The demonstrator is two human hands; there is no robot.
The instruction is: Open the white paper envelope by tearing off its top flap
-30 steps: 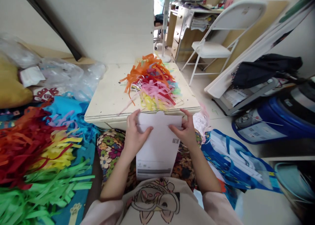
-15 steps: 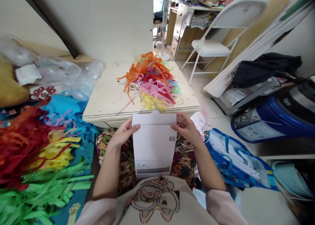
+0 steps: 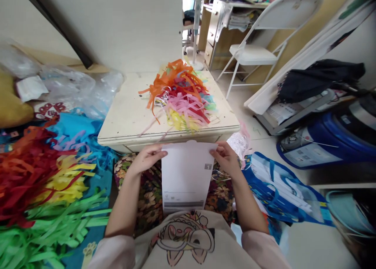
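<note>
A white card envelope (image 3: pixel 187 175) lies over my lap, its lower end against my shirt. Small print and a grey band run along its lower part, and a small grey square marks its upper right. My left hand (image 3: pixel 148 157) pinches the upper left corner, thumb on the front face and fingers behind. At the upper right corner my right hand (image 3: pixel 226 157) grips it the same way. Just beyond the envelope, a pile of orange, red, pink and yellow strips (image 3: pixel 183 96) rests on a cream table (image 3: pixel 126 112).
Heaps of red, yellow and green strips (image 3: pixel 53 229) lie at the left, with clear plastic bags (image 3: pixel 73 84) behind. On the right are a blue bag (image 3: pixel 282 186) holding white pieces, a blue bin (image 3: pixel 317 139) and a white folding chair (image 3: pixel 255 55).
The envelope's top flap, with its crease showing before, now appears folded back, and the top edge sits lower. My hands still hold both corners and have shifted slightly, the right one outward.
</note>
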